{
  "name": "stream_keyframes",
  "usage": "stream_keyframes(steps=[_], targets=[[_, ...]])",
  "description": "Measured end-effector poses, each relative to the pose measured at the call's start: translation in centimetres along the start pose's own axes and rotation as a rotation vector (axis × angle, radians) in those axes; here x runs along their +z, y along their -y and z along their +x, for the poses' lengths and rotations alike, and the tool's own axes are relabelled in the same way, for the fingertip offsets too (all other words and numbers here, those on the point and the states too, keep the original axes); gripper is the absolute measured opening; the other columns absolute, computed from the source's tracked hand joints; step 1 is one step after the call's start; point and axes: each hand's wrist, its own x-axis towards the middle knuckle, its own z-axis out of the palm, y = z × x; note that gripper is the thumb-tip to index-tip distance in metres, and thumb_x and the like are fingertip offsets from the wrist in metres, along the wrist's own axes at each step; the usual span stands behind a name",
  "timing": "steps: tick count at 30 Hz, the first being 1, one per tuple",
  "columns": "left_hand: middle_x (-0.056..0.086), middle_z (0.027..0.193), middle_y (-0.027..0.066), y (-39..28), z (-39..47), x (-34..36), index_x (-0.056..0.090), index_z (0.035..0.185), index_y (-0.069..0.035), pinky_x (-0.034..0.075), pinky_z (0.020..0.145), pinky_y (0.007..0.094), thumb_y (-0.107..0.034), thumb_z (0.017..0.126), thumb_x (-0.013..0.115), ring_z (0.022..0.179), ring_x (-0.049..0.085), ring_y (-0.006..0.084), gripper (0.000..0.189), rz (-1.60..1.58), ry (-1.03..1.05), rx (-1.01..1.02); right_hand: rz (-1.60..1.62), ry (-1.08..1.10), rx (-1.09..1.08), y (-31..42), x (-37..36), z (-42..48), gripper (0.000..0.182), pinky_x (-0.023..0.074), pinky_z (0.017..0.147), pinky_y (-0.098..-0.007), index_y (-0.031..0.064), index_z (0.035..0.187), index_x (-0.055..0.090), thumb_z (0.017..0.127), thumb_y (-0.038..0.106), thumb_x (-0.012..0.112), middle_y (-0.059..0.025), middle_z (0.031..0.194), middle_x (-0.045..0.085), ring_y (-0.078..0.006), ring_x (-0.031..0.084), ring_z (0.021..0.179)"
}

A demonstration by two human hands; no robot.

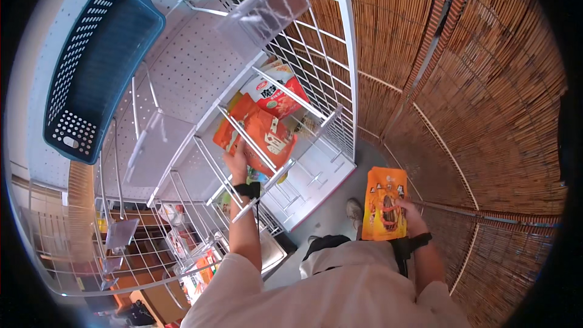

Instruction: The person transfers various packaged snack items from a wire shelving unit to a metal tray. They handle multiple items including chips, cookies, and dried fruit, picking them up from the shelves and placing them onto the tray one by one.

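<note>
An orange-yellow snack pouch (386,205) is held upright at the right of my body. My right hand (412,218) grips it by its right edge. My left hand (236,164) reaches between the white prongs of a display rack (246,139). Its fingers close on the edge of an orange snack bag (268,130), whose front carries printed writing. Just beyond that bag is a red-and-white snack bag (278,89), partly covered by a prong. Black straps circle both wrists.
A blue perforated plastic basket (104,68) is at the upper left against the pegboard (191,54). Clear plastic tag holders (268,9) jut from hooks. White wire grid (348,54) and a reed screen (478,146) stand to the right. More packets (202,269) show lower left.
</note>
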Motion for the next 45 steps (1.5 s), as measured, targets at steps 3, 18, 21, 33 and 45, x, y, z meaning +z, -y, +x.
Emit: stream_keyframes(steps=[3,18,21,33,45], targets=[[0.069,0.088,0.0083,-3.0,-3.5,1.7,0.068,0.099,0.004,0.049,0.073,0.0305,-0.019,0.087,0.067,0.079,0.063,0.0146,0.025,0.092,-0.042,0.103,-0.091,0.020,-0.025,-0.6,0.0,0.7,0.046,0.0546,0.084,-0.0377,-0.0022,0.124,0.051,0.083,0.012,0.065,-0.0132,0.114,0.064,-0.0239,0.066,0.096],[0.068,0.093,0.0048,-9.4,-18.0,0.6,0.064,0.109,0.005,0.050,0.071,0.0251,-0.009,0.087,0.068,0.080,0.062,0.0096,0.026,-0.058,0.164,-0.145,-0.169,0.408,-0.072,-1.1,5.2,4.7,0.064,0.0491,0.095,-0.0391,-0.0003,0.131,0.043,0.074,0.008,0.070,-0.0133,0.123,0.059,-0.0259,0.060,0.110],[0.069,0.097,0.0049,-11.4,-19.8,1.1,0.065,0.105,0.004,0.050,0.073,0.0257,-0.009,0.086,0.068,0.082,0.062,0.0092,0.023,-0.144,0.242,-0.346,-0.230,0.529,-0.095,-0.1,6.2,4.5,0.070,0.0492,0.094,-0.0387,-0.0002,0.130,0.044,0.068,0.008,0.075,-0.0124,0.122,0.059,-0.0246,0.060,0.109],[0.070,0.094,0.0041,-9.5,-25.6,3.8,0.069,0.099,0.003,0.052,0.070,0.0254,-0.004,0.084,0.069,0.080,0.062,0.0080,0.017,-0.288,0.388,-0.507,-0.701,0.476,-0.221,4.3,8.0,1.0,0.066,0.0482,0.090,-0.0311,-0.0030,0.122,0.054,0.062,0.003,0.082,-0.0081,0.119,0.061,-0.0138,0.059,0.104],[0.069,0.101,0.0042,-9.0,-20.6,6.2,0.068,0.101,0.004,0.051,0.079,0.0268,0.004,0.082,0.066,0.089,0.063,0.0101,0.019,-0.245,0.787,-0.344,-1.192,0.398,-0.411,6.4,11.5,-0.4,0.056,0.0502,0.078,-0.0301,0.0023,0.108,0.065,0.064,0.031,0.084,-0.0097,0.096,0.070,-0.0177,0.066,0.088]])
